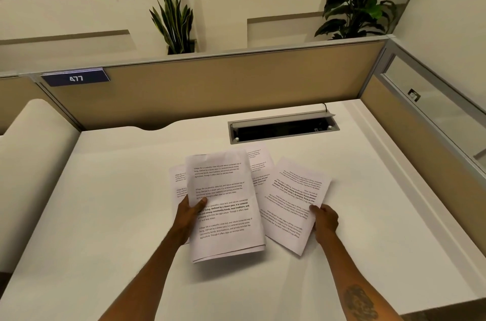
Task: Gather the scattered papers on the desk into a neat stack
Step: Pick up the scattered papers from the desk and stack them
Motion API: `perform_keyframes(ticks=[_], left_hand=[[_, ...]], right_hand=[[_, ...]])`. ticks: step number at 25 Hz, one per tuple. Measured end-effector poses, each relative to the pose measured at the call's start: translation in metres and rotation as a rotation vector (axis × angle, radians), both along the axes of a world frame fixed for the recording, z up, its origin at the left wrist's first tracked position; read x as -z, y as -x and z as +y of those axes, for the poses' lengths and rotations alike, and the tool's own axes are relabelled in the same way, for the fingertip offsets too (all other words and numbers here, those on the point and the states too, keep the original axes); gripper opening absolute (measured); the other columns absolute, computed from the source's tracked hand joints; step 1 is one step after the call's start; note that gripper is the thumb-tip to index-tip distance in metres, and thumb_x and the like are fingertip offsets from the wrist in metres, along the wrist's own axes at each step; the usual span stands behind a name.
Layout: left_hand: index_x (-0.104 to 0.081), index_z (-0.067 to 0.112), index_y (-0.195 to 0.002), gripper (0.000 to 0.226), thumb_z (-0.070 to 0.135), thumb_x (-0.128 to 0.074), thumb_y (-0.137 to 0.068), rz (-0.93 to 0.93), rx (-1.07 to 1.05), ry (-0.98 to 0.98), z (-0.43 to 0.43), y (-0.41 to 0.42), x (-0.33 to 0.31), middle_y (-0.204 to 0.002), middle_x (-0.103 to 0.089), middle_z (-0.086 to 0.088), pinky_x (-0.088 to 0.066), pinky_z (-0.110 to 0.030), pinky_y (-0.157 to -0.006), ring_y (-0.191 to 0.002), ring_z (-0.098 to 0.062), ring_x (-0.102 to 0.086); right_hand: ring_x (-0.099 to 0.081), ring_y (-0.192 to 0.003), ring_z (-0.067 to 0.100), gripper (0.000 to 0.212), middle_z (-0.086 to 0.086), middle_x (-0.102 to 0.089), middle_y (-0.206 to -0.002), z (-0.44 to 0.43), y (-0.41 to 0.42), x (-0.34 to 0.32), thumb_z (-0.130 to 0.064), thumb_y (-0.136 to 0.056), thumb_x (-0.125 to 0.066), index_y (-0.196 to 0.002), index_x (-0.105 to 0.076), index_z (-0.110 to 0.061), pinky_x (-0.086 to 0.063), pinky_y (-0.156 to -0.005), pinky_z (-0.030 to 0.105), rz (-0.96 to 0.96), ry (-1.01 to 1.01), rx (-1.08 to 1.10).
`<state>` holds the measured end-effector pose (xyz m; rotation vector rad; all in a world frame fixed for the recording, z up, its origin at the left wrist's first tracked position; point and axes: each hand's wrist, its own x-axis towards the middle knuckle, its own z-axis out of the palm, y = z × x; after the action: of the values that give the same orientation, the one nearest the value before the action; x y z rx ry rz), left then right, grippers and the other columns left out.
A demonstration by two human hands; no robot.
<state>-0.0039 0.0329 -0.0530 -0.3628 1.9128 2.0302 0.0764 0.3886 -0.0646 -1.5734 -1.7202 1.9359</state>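
Over the middle of the white desk, the left hand grips a small bunch of printed sheets by its left edge, thumb on top. At about 3 o'clock from it, the right hand pinches the near corner of a single tilted sheet lying flat. More pages peek out behind at 12 o'clock, and an open cable tray sits further back.

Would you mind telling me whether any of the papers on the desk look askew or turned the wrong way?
Yes. The sheet under the right hand lies rotated, its text upside down to the camera, unlike the small stack held by the left hand. More sheets fan out unevenly behind that stack.
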Motion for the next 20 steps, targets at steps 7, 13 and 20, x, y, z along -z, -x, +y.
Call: perform_keyframes(ticks=[7,13,20], left_hand=[[-0.062,0.009,-0.129,0.032,0.012,-0.066,-0.097,0.007,-0.028,-0.016,-0.001,0.001,-0.003,-0.119,-0.074,-0.013,-0.063,-0.04,-0.081,-0.099,-0.028,-0.075],[-0.061,0.009,-0.128,0.031,0.012,-0.065,-0.097,0.022,-0.054,-0.017,-0.001,0.006,-0.007,-0.112,-0.075,-0.009,-0.064,-0.027,-0.066,-0.089,-0.018,-0.077],[-0.059,0.005,-0.133,0.036,0.012,-0.065,-0.098,-0.003,-0.064,-0.002,0.006,0.009,0.0,-0.124,-0.071,-0.018,-0.061,-0.047,-0.089,-0.103,-0.033,-0.073]], right_hand=[[-0.063,-0.113,0.038,0.04,0.022,-0.06,-0.134,-0.02,0.003,-0.006,0.001,-0.094,-0.06,-0.134,-0.057,0.0,-0.053,-0.097,0.048,0.093,0.337,0.335],[-0.057,-0.125,0.047,0.046,0.029,-0.057,-0.136,-0.064,0.002,-0.009,0.004,-0.096,-0.057,-0.14,-0.048,0.002,-0.049,-0.103,0.057,0.12,0.57,0.215],[-0.052,-0.134,0.039,0.028,0.024,-0.05,-0.146,-0.085,0.016,-0.012,-0.008,-0.102,-0.049,-0.131,-0.05,-0.008,-0.04,-0.117,0.038,0.231,0.827,0.386]])
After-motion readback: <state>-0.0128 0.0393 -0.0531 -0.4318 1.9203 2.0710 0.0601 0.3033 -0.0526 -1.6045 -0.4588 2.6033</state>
